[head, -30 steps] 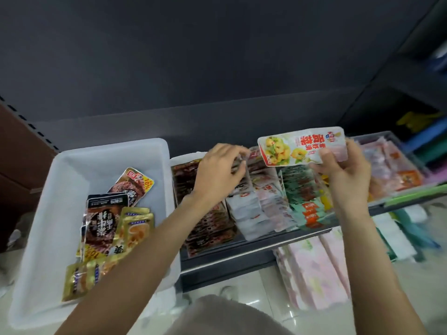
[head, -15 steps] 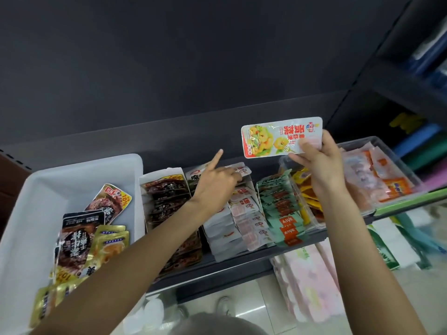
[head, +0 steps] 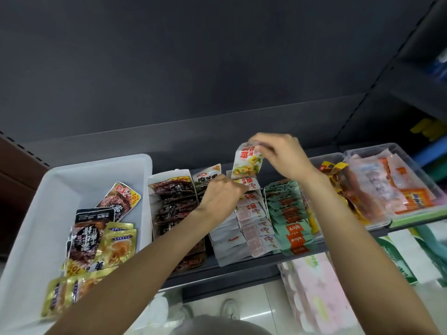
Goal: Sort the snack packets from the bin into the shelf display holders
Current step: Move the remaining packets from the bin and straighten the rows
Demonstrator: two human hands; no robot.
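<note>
Lowered since half a second ago, the white-and-yellow foil snack packet (head: 246,163) hangs pinched in the right hand (head: 281,157) above the pink-white packet row (head: 254,223), which the left hand (head: 221,194) grips, beside the white plastic bin (head: 43,204).

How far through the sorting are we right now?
Done: the shelf holders already hold rows of packets. In hand: the right hand pinches a white packet over the back of the pink-and-white row, which the left hand touches. Left: dark and gold packets lie in the bin.
</note>
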